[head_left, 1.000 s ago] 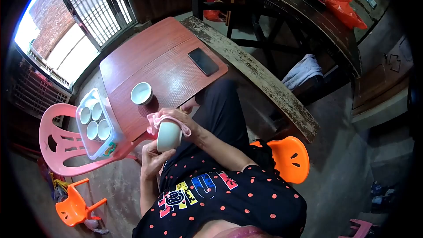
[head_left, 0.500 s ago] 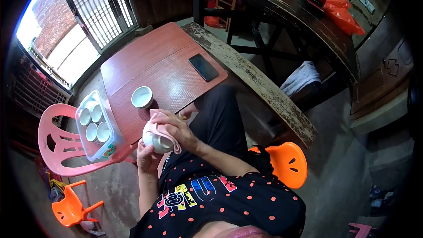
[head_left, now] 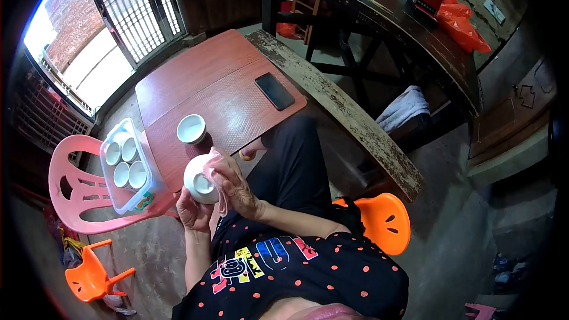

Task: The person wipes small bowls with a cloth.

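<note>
A white bowl (head_left: 198, 182) is tilted with its footed underside facing up toward the camera. My left hand (head_left: 192, 210) grips the bowl's lower rim. My right hand (head_left: 238, 189) presses a pink cloth (head_left: 218, 169) against the bowl's right side, and part of the cloth hangs down below the fingers. Just beyond the hands, a second white bowl (head_left: 191, 129) stands upright on the red-brown table (head_left: 195, 77). To the left, a clear plastic box (head_left: 155, 185) holds several white cups (head_left: 129, 149).
A black phone (head_left: 274, 91) lies on the table's right part. The plastic box rests on a pink chair (head_left: 71, 172). A worn wooden bench (head_left: 338, 101) runs along the right. Orange seats (head_left: 385, 223) are at both sides. Behind is a dark table (head_left: 379, 12) with a red bag (head_left: 459, 24).
The held bowl has turned from its side so that its underside faces the camera, and it has moved slightly left. My right hand and the cloth have shifted over its outer surface.
</note>
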The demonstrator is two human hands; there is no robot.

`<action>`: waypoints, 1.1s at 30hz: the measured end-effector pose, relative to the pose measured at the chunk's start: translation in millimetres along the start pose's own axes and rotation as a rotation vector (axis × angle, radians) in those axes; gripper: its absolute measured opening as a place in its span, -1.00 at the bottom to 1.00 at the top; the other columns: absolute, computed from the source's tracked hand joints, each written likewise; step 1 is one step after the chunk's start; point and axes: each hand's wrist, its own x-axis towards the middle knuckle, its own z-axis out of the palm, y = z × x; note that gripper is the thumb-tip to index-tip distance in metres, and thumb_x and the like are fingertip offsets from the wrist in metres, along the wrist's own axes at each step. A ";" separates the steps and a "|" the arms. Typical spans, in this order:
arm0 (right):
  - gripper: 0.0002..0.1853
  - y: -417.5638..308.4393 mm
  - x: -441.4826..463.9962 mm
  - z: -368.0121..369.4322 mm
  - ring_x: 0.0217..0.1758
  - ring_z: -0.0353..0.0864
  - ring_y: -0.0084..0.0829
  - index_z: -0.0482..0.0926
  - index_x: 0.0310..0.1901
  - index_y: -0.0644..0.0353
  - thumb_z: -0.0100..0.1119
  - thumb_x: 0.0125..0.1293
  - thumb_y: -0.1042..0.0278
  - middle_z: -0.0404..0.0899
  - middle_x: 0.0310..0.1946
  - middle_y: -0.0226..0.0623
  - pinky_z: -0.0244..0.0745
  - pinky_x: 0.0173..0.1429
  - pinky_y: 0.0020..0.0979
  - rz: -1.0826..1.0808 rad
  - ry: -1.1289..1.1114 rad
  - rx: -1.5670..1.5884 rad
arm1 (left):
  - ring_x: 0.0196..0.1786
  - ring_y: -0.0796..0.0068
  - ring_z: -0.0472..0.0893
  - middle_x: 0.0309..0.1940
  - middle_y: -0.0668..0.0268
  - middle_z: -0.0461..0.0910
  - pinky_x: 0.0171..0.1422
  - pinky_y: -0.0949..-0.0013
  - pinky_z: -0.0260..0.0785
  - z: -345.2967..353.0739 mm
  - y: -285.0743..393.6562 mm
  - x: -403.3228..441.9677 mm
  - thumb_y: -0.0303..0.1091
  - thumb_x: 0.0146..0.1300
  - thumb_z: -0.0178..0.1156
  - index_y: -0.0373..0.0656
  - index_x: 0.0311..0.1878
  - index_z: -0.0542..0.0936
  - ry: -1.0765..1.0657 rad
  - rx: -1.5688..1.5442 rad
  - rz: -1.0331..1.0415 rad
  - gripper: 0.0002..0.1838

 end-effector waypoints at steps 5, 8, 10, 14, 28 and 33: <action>-0.72 -21.3 51.7 -34.0 0.10 0.51 -0.17 0.57 -0.09 0.20 -0.06 0.35 0.24 0.52 -0.02 -0.12 0.37 0.20 -0.29 0.148 -0.581 0.082 | 0.02 0.25 0.59 -0.02 0.10 0.54 0.16 0.20 0.46 41.0 -2.8 -2.3 -0.48 0.01 0.32 -0.40 0.19 0.31 0.008 0.506 -0.174 -0.35; -0.74 -28.0 68.2 -37.7 -0.01 0.58 -0.29 0.62 -0.16 0.25 0.03 0.28 0.28 0.58 -0.11 -0.17 0.41 0.13 -0.36 0.291 -0.701 0.108 | -0.01 0.33 0.59 -0.09 0.17 0.58 0.10 0.32 0.46 52.3 -20.8 -0.7 -0.48 -0.07 0.38 -0.40 0.08 0.43 0.033 0.507 -0.072 -0.41; -0.71 -3.9 53.3 -26.0 -0.01 0.55 -0.35 0.61 -0.21 0.32 0.02 0.30 0.25 0.59 -0.16 -0.18 0.41 0.12 -0.37 0.349 -0.373 0.275 | -0.09 0.38 0.62 -0.18 0.20 0.61 0.09 0.36 0.45 21.4 -12.4 -2.9 -0.49 -0.07 0.37 -0.38 0.01 0.49 0.096 0.596 -0.044 -0.49; -0.61 9.0 9.9 7.1 -0.08 0.54 -0.46 0.42 0.04 0.24 -0.10 0.37 0.10 0.51 -0.14 -0.30 0.51 0.02 -0.43 0.490 0.267 0.872 | -0.25 0.63 0.58 -0.27 0.34 0.62 -0.12 0.54 0.43 42.8 -23.8 1.5 -0.48 0.00 0.39 -0.36 -0.12 0.58 0.096 1.095 0.067 -0.65; -0.64 8.9 -4.2 17.0 0.31 0.25 -0.03 0.33 0.18 0.22 -0.15 0.38 0.37 0.28 0.20 -0.06 0.07 0.40 -0.11 -0.078 0.072 -0.292 | 0.11 0.31 0.54 0.05 0.14 0.53 0.27 0.21 0.38 29.1 -8.4 8.5 -0.38 0.19 0.26 -0.36 0.17 0.36 0.150 0.097 0.045 -0.48; -0.72 -4.6 23.4 1.0 0.21 0.38 -0.20 0.47 0.01 0.27 -0.11 0.38 0.33 0.46 0.02 -0.13 0.22 0.30 -0.31 0.229 -0.131 0.063 | 0.08 0.29 0.57 0.02 0.14 0.54 0.23 0.16 0.42 26.5 -1.8 -1.1 -0.37 0.15 0.30 -0.34 0.13 0.41 0.097 0.196 -0.011 -0.49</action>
